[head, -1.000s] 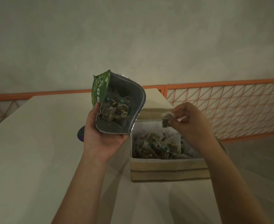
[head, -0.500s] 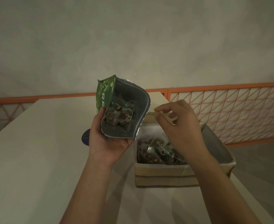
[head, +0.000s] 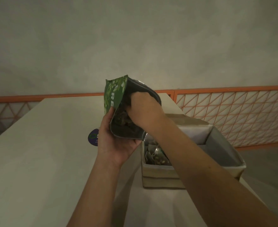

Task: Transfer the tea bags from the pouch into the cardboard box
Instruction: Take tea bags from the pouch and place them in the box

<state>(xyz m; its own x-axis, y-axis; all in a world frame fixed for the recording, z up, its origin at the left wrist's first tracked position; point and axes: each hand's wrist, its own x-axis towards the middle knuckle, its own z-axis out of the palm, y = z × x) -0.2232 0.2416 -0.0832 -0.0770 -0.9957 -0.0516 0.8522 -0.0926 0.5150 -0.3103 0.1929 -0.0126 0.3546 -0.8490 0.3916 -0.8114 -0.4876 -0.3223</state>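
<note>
My left hand point(head: 115, 141) grips the green pouch point(head: 114, 95) from below and holds it tilted, its silver-lined mouth facing me. Several tea bags point(head: 123, 120) lie inside the pouch. My right hand point(head: 143, 108) is inside the pouch mouth; its fingers are hidden among the tea bags, so whether they hold one does not show. To the right on the table stands the cardboard box point(head: 158, 176), open at the top, with several tea bags point(head: 156, 156) in it. My right forearm crosses over the box.
The pale table point(head: 36, 161) runs to the left and toward me. A round purple sticker point(head: 93, 136) lies on it behind my left hand. An orange mesh railing point(head: 233, 115) runs behind and to the right of the table, with a grey wall above.
My right hand let a tea bag go over the box, then swung left and went into the pouch mouth. The left hand kept holding the pouch.
</note>
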